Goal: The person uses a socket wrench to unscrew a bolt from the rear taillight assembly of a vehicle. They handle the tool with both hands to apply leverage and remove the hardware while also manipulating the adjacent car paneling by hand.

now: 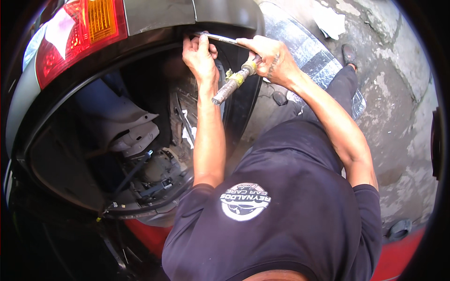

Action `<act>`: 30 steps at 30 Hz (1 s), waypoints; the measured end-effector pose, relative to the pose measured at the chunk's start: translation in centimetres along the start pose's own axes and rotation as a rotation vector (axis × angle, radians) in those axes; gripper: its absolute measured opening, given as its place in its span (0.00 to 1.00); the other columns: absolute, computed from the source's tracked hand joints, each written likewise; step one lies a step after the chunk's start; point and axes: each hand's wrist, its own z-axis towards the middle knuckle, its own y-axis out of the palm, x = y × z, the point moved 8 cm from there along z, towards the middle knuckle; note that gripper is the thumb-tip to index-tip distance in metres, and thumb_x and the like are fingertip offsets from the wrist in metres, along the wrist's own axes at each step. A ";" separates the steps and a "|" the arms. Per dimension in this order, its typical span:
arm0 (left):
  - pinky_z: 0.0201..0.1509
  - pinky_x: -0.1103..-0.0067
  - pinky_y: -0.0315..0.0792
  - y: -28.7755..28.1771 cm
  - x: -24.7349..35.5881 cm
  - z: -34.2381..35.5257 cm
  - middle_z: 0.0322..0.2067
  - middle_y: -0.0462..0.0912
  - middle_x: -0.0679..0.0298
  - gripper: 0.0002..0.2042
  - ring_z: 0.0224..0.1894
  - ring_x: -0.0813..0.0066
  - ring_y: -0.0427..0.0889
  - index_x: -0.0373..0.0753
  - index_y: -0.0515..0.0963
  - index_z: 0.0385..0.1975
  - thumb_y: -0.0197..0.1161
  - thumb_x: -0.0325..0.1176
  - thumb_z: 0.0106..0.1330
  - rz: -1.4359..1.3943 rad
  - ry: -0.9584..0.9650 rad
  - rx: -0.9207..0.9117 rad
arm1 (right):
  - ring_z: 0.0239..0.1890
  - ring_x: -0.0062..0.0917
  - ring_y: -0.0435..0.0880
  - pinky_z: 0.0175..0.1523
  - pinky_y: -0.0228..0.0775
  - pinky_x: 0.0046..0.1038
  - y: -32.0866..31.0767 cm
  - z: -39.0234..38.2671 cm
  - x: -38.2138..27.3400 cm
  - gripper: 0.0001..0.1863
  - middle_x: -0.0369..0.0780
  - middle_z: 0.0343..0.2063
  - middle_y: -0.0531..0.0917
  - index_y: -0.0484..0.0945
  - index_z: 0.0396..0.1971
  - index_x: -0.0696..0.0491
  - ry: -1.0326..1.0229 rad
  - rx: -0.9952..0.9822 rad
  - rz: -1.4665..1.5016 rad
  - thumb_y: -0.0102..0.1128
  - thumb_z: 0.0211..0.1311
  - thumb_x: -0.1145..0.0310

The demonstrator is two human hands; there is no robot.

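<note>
A slim silver metal tool, which looks like a wrench (222,39), spans between my two hands below the dark rear edge of the car body. My left hand (200,60) is closed, its thumb and fingers pinching the wrench's left end; the tip beyond is lost in shadow. At the other end my right hand (272,58) is closed around the wrench. A worn cylindrical tool with yellow patches, perhaps a hammer (230,88), also sticks out of my right fist, pointing down and left above my left forearm. What part the wrench touches cannot be made out.
A red and amber tail light (79,37) is at upper left. Below it, the car's opening holds a pale bent panel (133,131) and loose parts. At right, a silvery sheet (311,51) and white paper (329,21) lie on stained concrete (384,112). Someone's shoe (349,55) stands by the sheet.
</note>
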 end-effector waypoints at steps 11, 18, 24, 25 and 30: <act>0.15 0.86 0.66 1.0 -0.5 -2.3 0.45 0.85 0.51 0.23 0.17 0.83 0.73 0.24 0.63 0.65 0.53 0.23 0.71 -0.052 0.063 0.122 | 0.29 0.34 0.84 0.32 0.79 0.33 0.4 1.6 -2.1 0.30 0.39 0.29 0.78 0.77 0.55 0.52 -0.046 -0.151 -0.327 0.69 0.45 0.72; 0.21 0.83 0.69 2.7 -3.4 -3.8 0.53 0.79 0.43 0.20 0.21 0.78 0.76 0.27 0.63 0.64 0.46 0.31 0.77 -0.631 -0.319 -0.067 | 0.30 0.36 0.86 0.37 0.79 0.32 0.8 2.0 -4.3 0.16 0.43 0.28 0.84 0.81 0.45 0.56 0.035 0.049 -0.085 0.64 0.56 0.70; 0.25 0.79 0.66 5.1 -3.2 -4.2 0.45 0.80 0.50 0.18 0.25 0.75 0.71 0.34 0.70 0.57 0.44 0.41 0.80 -0.865 -0.383 -0.235 | 0.17 0.10 0.68 0.19 0.57 0.16 1.2 0.9 0.6 0.14 0.32 0.17 0.76 0.81 0.39 0.60 0.854 -0.080 0.754 0.53 0.60 0.68; 0.23 0.80 0.66 4.9 -3.6 -3.8 0.40 0.80 0.51 0.16 0.23 0.75 0.71 0.34 0.71 0.53 0.45 0.40 0.80 -0.854 -0.377 -0.205 | 0.16 0.11 0.68 0.18 0.56 0.16 1.7 0.6 0.7 0.13 0.33 0.18 0.76 0.80 0.39 0.60 0.904 -0.049 0.838 0.53 0.62 0.67; 0.18 0.84 0.62 4.6 -3.8 -3.6 0.28 0.78 0.56 0.13 0.18 0.81 0.68 0.35 0.73 0.41 0.47 0.39 0.80 -0.872 -0.347 -0.165 | 0.15 0.16 0.74 0.15 0.59 0.18 2.4 -0.4 0.6 0.17 0.38 0.20 0.79 0.77 0.36 0.57 0.947 -0.063 0.852 0.56 0.71 0.56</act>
